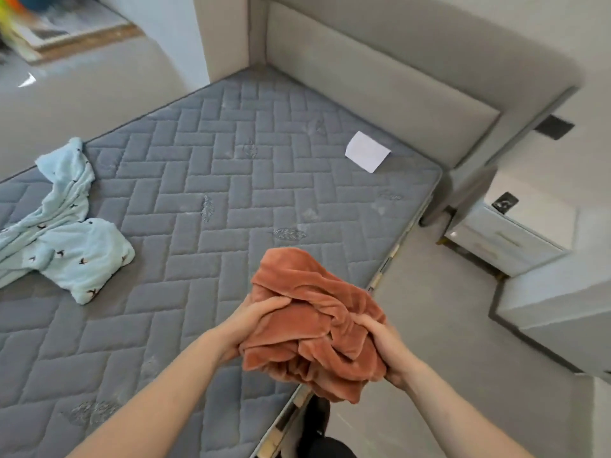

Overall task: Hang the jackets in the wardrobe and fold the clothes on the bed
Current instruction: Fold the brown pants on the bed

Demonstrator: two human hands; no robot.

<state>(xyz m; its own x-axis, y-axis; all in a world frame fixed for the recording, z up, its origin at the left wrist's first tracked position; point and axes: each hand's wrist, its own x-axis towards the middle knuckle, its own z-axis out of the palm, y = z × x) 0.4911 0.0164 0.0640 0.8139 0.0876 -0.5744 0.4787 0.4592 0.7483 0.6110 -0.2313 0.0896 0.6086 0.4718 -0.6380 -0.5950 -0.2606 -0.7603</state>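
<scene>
A rust-orange fleece garment [314, 312] is bunched up in the air over the right edge of the bed. My left hand [254, 322] grips its left side with the thumb over the fabric. My right hand [383, 345] grips its right side, fingers curled into the folds. A pale blue fleece garment with small dark bird marks [62, 233] lies crumpled on the mattress [205, 166] at the left. No wardrobe or jacket is in view.
A white sheet of paper [367, 152] lies near the padded grey headboard [380, 81]. A white bedside cabinet [509, 233] stands to the right of the bed, on the grey floor [446, 358]. A window ledge with books [66, 31] runs along the far left.
</scene>
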